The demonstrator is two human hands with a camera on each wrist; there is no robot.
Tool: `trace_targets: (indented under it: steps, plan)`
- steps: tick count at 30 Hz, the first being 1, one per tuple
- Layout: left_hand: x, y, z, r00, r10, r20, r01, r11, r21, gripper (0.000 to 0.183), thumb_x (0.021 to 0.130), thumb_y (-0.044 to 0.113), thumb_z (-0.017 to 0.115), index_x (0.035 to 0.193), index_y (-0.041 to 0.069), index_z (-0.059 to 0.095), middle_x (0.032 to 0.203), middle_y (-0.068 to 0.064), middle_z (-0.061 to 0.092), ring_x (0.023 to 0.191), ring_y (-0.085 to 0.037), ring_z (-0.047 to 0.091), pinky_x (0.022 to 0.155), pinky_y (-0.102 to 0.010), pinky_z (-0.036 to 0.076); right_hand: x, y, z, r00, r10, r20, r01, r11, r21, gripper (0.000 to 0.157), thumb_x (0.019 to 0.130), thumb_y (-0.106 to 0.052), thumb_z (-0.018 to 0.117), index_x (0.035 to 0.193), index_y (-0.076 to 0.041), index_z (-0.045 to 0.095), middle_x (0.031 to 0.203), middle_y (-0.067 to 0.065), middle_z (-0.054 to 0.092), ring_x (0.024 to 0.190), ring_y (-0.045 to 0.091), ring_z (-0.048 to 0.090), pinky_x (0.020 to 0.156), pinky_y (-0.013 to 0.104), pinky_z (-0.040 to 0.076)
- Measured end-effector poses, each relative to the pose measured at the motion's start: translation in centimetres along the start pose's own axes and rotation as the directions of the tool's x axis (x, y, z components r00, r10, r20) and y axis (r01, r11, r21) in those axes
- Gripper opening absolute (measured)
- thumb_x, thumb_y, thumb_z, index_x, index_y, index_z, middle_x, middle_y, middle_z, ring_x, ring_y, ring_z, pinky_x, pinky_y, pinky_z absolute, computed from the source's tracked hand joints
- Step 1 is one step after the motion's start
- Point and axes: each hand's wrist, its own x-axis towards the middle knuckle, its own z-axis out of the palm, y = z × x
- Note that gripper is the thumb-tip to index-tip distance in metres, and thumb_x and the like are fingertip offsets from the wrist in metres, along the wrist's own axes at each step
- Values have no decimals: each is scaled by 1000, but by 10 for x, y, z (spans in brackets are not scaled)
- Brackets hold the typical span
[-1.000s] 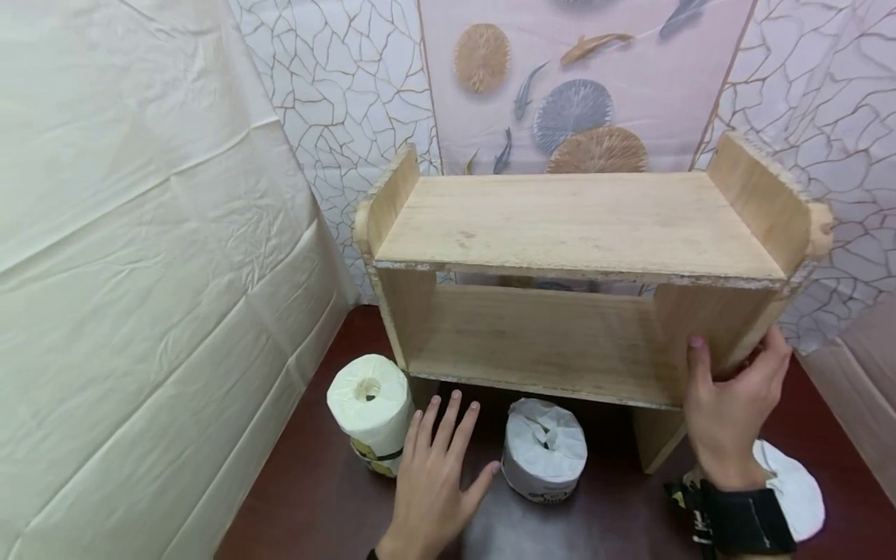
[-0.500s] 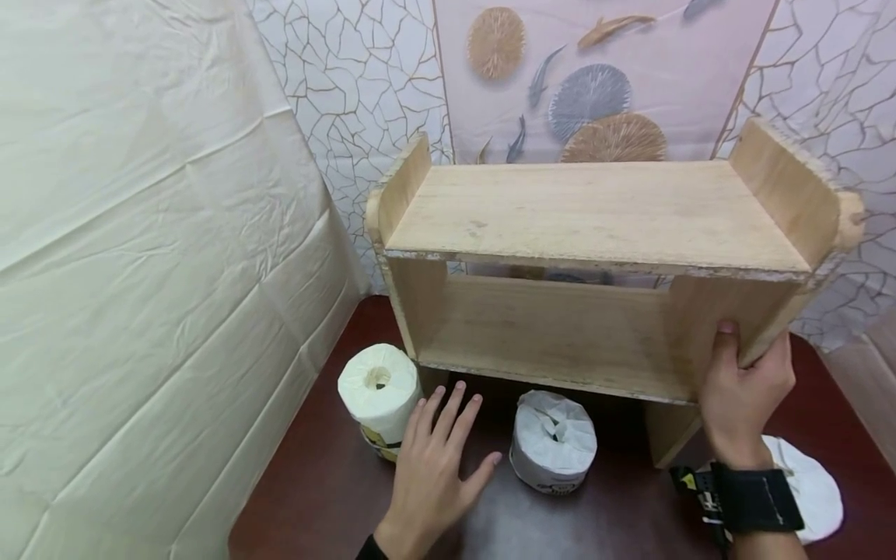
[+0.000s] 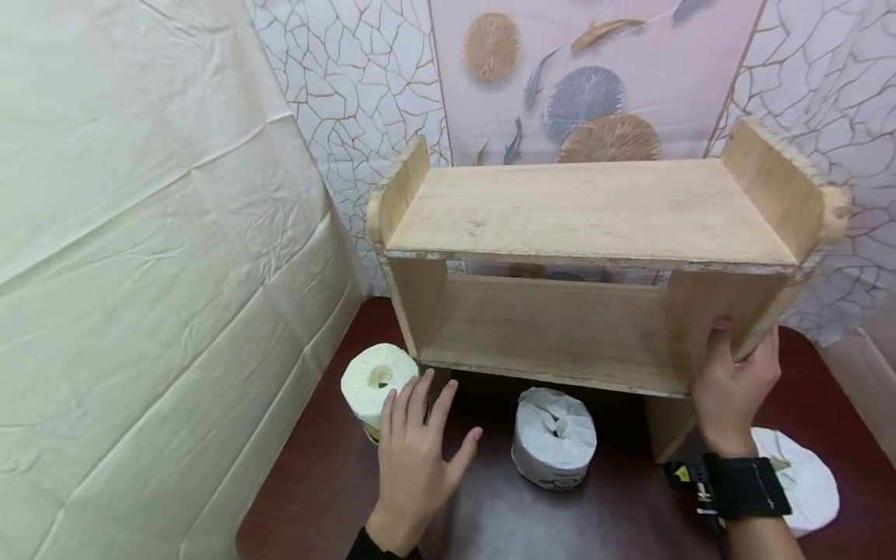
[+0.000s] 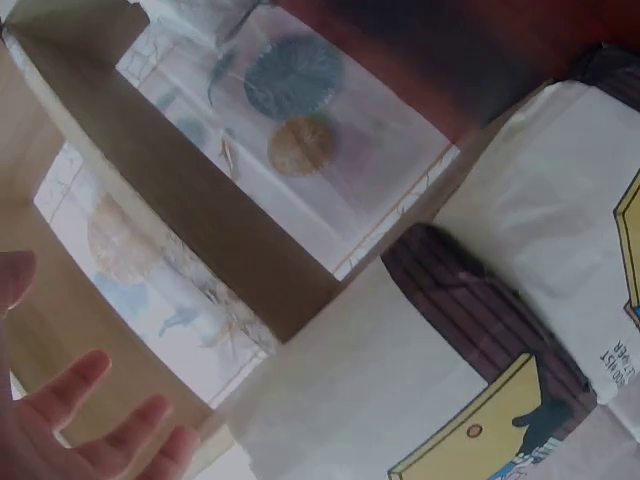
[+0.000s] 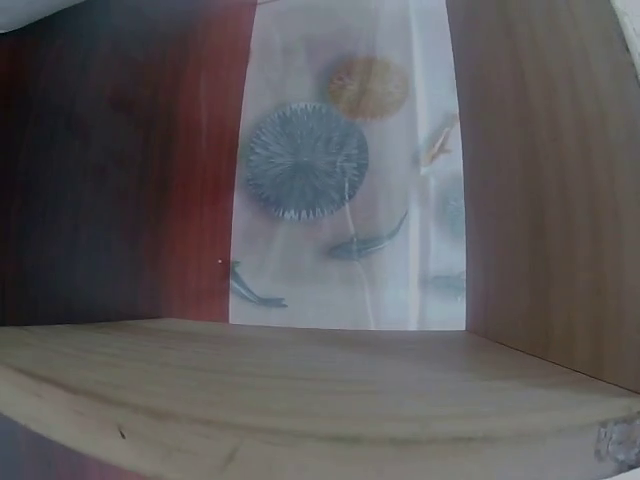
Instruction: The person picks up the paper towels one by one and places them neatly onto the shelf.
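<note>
A pale wooden two-tier shelf stands on the dark red table. My right hand grips the front edge of its right side panel, thumb on the inner face; the right wrist view shows a wooden panel close up. My left hand spreads its fingers beside the tall white toilet roll, its fingertips overlapping the roll in the head view. Whether they touch is unclear. In the left wrist view, the left fingers appear apart from a printed paper wrapper.
A grey-white wrapped toilet roll stands in front of the lower opening. Another white roll is partly hidden behind my right wrist. Cream fabric walls the left side, and a patterned cloth hangs behind the shelf.
My left hand has shifted left toward the tall roll. The right hand keeps its grip on the shelf, its thumb a little higher on the panel than a second ago.
</note>
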Motion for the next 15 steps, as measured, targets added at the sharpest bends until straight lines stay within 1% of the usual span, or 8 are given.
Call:
trace_targets:
  steps: [3,7,12,15]
  plan:
    - [3,-3,-1,999,-35,-7,35,999,35,58,102,58,55,137,14,68,143,-18,61,131,-40,57,109,-63,42,-1,1,0,1000,4,-5,-4,1000,1,36,102,-15,62,137,-12,70,118,-14,65,111,5,61,97,20,43]
    - [6,-9,-3,996,-84,-14,85,992,90,60,99,59,58,136,13,68,139,-20,63,126,-42,58,106,-65,43,-1,6,-2,1000,-9,-15,9,1000,-1,36,102,-14,62,136,-10,70,116,-17,63,110,5,61,97,20,43]
    - [11,-21,-7,984,-167,-63,176,969,173,64,95,58,61,133,8,69,126,-23,65,110,-45,60,95,-64,46,1,15,-1,1000,-20,-12,20,1000,-7,33,102,-13,62,133,-6,71,113,-20,62,109,4,60,96,19,42]
    - [12,-26,-8,977,-201,-72,212,956,204,66,93,57,63,132,5,68,123,-24,65,108,-47,58,93,-64,45,2,19,-1,1000,-25,-14,25,1000,-11,32,102,-13,63,132,-6,71,112,-19,62,108,3,59,96,19,42]
